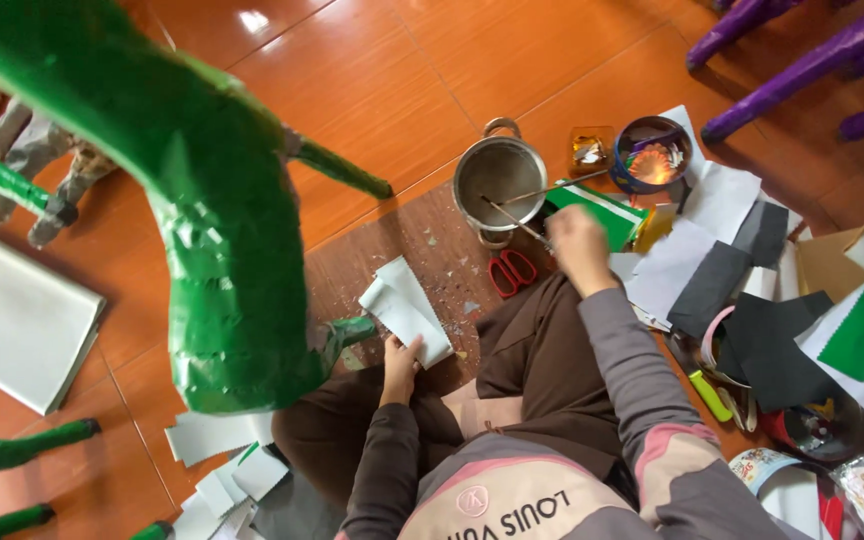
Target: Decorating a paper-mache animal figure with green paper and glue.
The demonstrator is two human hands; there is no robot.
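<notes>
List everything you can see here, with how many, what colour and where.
paper-covered animal figure: one, green, upper left
steel pot: one, silver, centre, two sticks inside
scissors: one, red handles, below the pot
folded paper strip: one, white, on the brown mat
paper sheets: several, black and white, right
round tin: one, blue, right of the pot
furniture legs: several, purple, top right
left hand: on the white strip
right hand: holding a thin stick that reaches into the pot
</notes>
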